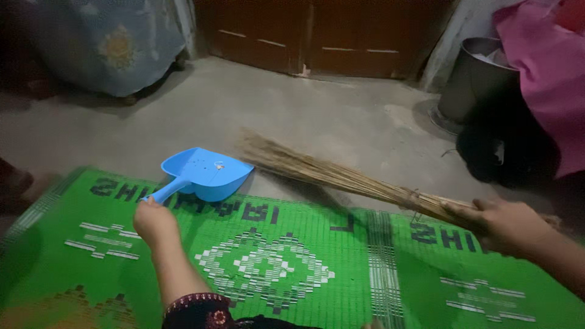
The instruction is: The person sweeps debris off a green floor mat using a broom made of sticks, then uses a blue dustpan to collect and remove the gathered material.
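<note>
My left hand (155,222) grips the handle of a blue plastic dustpan (206,173). The pan rests at the far edge of a green woven mat (286,268), its mouth facing the bare floor, with a few small bits of dirt inside. My right hand (503,225) is closed around the bound end of a straw broom (323,170). The broom's bristles reach leftward over the concrete floor and end just right of the dustpan.
The grey concrete floor (292,109) runs up to a brown wooden door (317,33). A metal bucket (475,79) stands at the back right beside pink cloth (542,67) and a dark bundle (506,149). A pale blue patterned cloth (116,45) hangs at the back left.
</note>
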